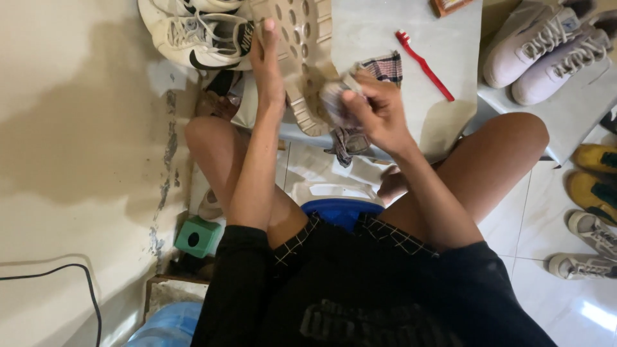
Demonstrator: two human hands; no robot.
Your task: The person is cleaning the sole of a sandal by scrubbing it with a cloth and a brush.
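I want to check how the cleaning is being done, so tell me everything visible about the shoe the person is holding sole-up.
The shoe is beige, turned so its ridged rubber-looking sole with oval holes faces the camera, toe end toward the person. It stands tilted over the edge of the grey table. The left hand steadies its side, fingers pointing away. The right hand presses a bunched checked cloth against the lower part of the sole. Its upper is hidden.
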